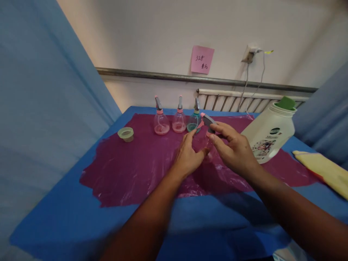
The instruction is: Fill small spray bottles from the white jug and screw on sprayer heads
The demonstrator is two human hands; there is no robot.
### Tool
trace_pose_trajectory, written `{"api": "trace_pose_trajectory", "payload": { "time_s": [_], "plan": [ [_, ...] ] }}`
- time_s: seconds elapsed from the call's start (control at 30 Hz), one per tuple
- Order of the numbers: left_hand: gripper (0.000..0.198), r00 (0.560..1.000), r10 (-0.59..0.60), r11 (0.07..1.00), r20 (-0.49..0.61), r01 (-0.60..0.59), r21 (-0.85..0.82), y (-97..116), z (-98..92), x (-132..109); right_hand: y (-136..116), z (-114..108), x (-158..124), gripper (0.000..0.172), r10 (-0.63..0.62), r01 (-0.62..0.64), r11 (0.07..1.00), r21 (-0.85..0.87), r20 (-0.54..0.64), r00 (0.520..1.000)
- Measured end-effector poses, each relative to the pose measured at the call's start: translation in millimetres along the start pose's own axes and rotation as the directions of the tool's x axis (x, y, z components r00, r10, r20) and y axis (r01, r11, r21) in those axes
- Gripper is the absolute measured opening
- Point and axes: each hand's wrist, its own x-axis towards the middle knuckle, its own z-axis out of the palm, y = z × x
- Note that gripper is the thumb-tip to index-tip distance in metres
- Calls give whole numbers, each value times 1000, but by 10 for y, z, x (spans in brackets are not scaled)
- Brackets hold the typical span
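Note:
My left hand (pixel 189 154) is wrapped round the clear body of a small spray bottle (pixel 206 142) held above the purple plastic sheet (pixel 130 170). My right hand (pixel 231 146) pinches the bottle's grey and pink spray head (pixel 208 120) at the top. Three similar small spray bottles stand in a row behind: two with pink liquid (pixel 161 123) (pixel 179 121) and one with green liquid (pixel 193 121).
A large white jug (pixel 269 136) with a green cap stands at the right. A green lid (pixel 125 133) lies at the left on the sheet. A yellow cloth (pixel 323 168) lies at the far right. Blue curtains flank the blue-covered table (pixel 67 217).

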Motion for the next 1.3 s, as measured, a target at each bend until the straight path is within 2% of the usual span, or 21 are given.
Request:
{"api": "trace_pose_trajectory", "payload": {
  "time_s": [0.13, 0.23, 0.37, 0.5, 0.63, 0.83, 0.9, 1.03, 1.13, 1.3],
  "plan": [
    [87, 994, -28, 998, 104, 22, 63, -21, -22, -40, -44, 23, -64, 31, -34, 33, 996, 89, 17, 999],
    [77, 987, -78, 991, 138, 62, 116, -17, -38, -35, 8, 45, -92, 24, -7, 9, 985, 174, -14, 1000],
    [61, 981, -82, 985, 178, 53, 166, 55, -54, -44, 176, 120, -160, 23, 94, -65, 942, 328, -75, 993],
    [59, 979, -66, 984, 192, 32, 176, 127, -57, -73, 414, 255, -232, 38, 229, -150, 870, 470, -115, 967],
    [53, 974, -69, 984, 216, 31, 176, 171, -59, -94, 531, 355, -244, 52, 280, -222, 840, 496, -46, 959],
    [75, 973, -68, 967, 219, 10, 256, 218, -14, -139, 402, 377, -216, 49, 273, -195, 850, 490, -92, 958],
    [72, 977, -55, 959, 204, -5, 284, 226, 10, -154, 362, 390, -224, 51, 263, -181, 850, 495, -101, 959],
    [59, 978, -82, 949, 190, 18, 316, 245, 18, -158, 355, 436, -262, 55, 260, -187, 842, 507, -76, 963],
    [58, 969, -118, 948, 218, 44, 315, 259, -9, -134, 380, 436, -296, 57, 269, -212, 843, 495, -45, 962],
    [48, 940, -61, 974, 335, -17, 225, 247, -36, -91, 393, 367, -326, 67, 227, -259, 787, 560, 128, 965]
  ]
}}
